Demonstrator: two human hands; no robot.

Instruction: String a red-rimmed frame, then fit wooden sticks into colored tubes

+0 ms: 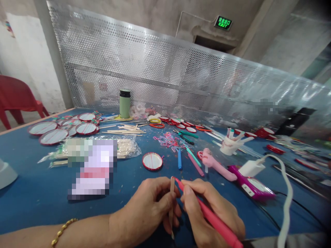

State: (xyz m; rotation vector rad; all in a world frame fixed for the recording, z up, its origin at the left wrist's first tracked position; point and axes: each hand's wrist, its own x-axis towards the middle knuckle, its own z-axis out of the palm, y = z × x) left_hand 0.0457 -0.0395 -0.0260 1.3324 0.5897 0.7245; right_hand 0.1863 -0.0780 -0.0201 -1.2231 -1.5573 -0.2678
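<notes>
Low in the middle of the view, my left hand (152, 206) pinches a thin wooden stick (171, 201) upright between thumb and fingers. My right hand (209, 210) grips a pink pen-like tool (214, 220), and its tip touches the top of the stick. Both hands hover just over the blue table (33, 196). A small round red-rimmed mirror (152, 161) lies just beyond my hands.
Blue and pink pens (179, 159), a pink glue gun (217, 164), a purple device (252, 186) with a white charger cable (286, 193), a bag of sticks (124, 147), several red-rimmed discs (53, 136), a green bottle (124, 103), a paper cup (229, 144) and a perforated metal screen (165, 69) surround the spot.
</notes>
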